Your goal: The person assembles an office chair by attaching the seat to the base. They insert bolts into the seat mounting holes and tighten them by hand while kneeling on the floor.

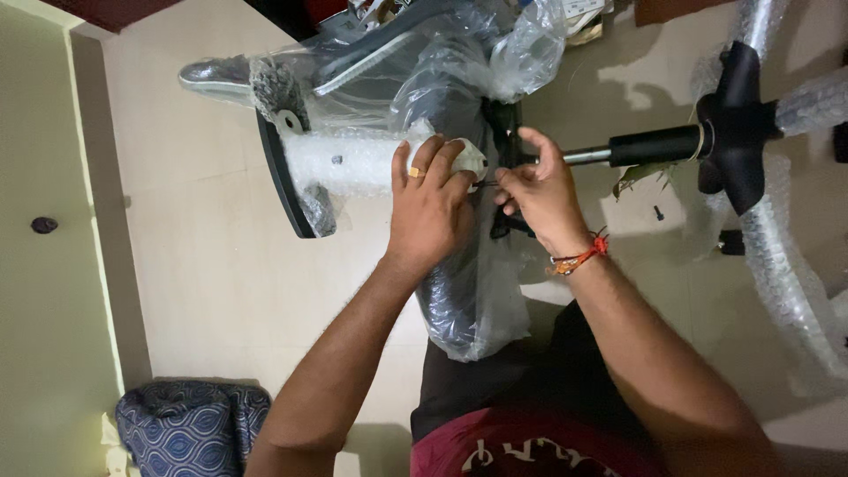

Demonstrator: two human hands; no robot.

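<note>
Nearest the camera, at the bottom of the frame, sits the person's maroon shirt [521,452] over dark trousers, with both forearms reaching up toward the centre. The left hand [430,205], wearing a gold ring [415,172], lies flat with its fingers curled over the end of a bubble-wrapped armrest [353,163], pressing it in place. The right hand [541,190], with an orange thread band [579,258] at the wrist, has its fingers pinched shut on a small thin tool [484,185]; what kind of tool cannot be told. The two hands almost touch at the centre of the frame.

Under them lies a chair seat [464,300] in clear plastic, running from the centre down toward the lap. A black curved edge [278,177] of the armrest piece shows at centre left. More crumpled plastic [495,53] covers parts at the top. To the right, a black gas cylinder [654,146] points at the chair base [738,124], whose spokes are bubble-wrapped. A small screw [657,212] lies on the floor [203,265] just below the cylinder. A blue patterned cushion [181,428] sits at lower left
</note>
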